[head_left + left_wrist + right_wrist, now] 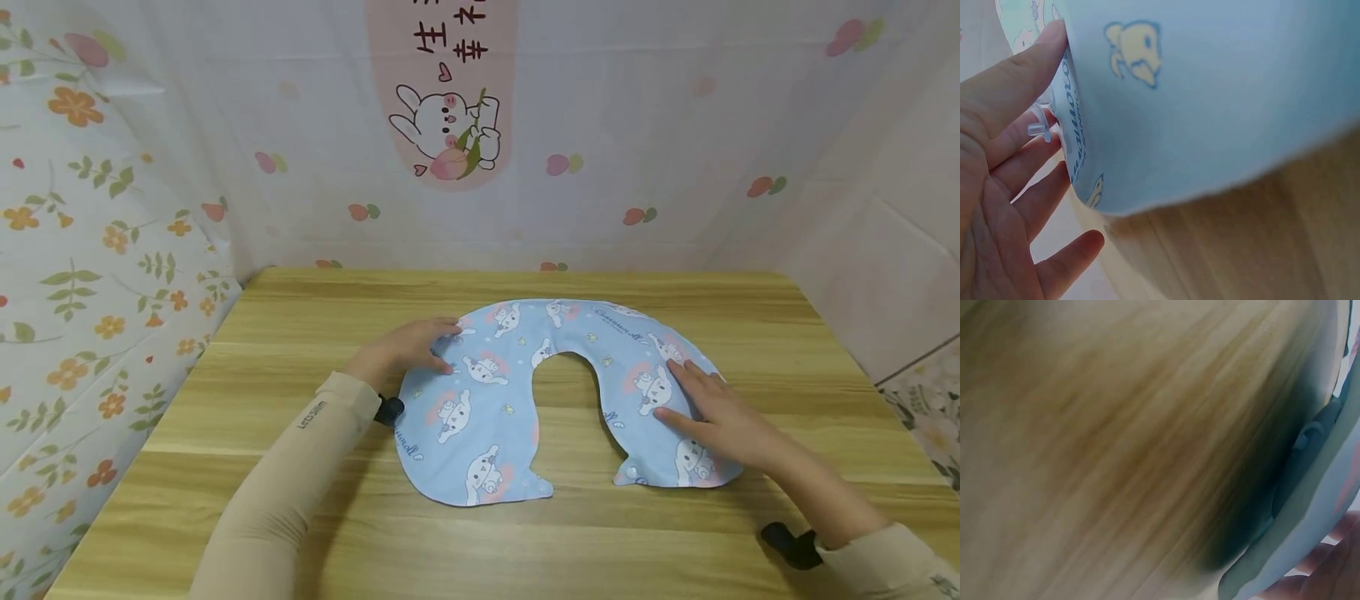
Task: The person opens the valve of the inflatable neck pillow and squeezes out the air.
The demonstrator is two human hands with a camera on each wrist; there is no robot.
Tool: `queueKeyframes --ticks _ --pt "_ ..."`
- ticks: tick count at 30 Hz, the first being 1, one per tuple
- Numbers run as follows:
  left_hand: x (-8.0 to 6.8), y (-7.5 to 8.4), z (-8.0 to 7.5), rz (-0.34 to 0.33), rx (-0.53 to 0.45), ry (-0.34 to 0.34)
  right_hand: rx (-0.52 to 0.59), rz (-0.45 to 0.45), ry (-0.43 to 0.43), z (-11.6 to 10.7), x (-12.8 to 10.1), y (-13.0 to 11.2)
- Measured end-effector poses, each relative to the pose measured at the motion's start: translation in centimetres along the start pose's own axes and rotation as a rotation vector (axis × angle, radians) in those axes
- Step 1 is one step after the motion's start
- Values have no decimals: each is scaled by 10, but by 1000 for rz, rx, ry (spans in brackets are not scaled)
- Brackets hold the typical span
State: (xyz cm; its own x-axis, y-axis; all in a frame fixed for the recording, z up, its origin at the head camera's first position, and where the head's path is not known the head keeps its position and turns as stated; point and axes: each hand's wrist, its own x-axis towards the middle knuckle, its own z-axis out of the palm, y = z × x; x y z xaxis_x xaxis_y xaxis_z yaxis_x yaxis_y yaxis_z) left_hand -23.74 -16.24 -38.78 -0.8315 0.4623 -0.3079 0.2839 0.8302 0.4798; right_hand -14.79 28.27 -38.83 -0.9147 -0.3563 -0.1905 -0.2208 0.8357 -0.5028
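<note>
The left hand [408, 348] lay with fingers [1019, 72] straight and released on the left lobe of the blue U-shaped pillow cover [487, 400], apparently pinning it flat; the cover lay spread at the middle of the wooden table [300, 333], its opening toward the person; the right hand [712, 412] pressed the right lobe, fingers likewise extended, grasping nothing.
</note>
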Motion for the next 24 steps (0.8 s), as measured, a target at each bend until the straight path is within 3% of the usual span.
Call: queueKeyframes --ticks 24 --pt "1 -4 4 -21 -23 -23 -115 91 -104 3 27 -11"
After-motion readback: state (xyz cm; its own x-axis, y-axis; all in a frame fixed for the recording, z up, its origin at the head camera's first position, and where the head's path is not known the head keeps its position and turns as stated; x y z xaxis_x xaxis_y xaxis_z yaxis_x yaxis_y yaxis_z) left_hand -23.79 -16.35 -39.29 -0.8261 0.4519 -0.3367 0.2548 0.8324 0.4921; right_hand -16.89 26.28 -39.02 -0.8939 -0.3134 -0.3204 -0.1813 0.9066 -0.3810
